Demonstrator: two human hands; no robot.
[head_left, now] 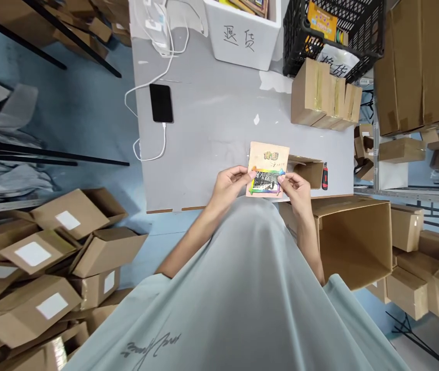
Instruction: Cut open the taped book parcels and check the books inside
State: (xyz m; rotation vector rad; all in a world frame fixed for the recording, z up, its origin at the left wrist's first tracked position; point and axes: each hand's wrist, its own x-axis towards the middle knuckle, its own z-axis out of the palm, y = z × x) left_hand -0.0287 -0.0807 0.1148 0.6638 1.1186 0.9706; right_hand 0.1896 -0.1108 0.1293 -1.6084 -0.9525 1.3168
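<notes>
Right there at the near edge of the table (196, 108), front and centre, was the booklet (268, 156), pale peach, a rainbow-bordered dark panel on its lower half, its face turned up toward the wearer! The left hand (229, 183) had it at its left side, thumb on the cover, fingers closed to a pinch. The right hand (297, 189) matched it on the other side, thumb pressed near the panel's right corner, fingers curled in, so both had hold of the one piece.

Just beyond the right hand lay an open cardboard box (315, 174), and next to it a red-and-black cutter (325, 176)! Farther back on the right stood a row of small taped cartons (306, 95), with a black crate (368, 33) behind them, an orange packet (322, 20) inside. Beside that crate, a white bin (240, 46) with black handwriting! Over on the left lay a black phone (161, 103), a white cable (164, 139) plugged into its near end. Below the table's right corner gaped a large carton (354, 242), and boxes (51, 304) were piled high on the left!
</notes>
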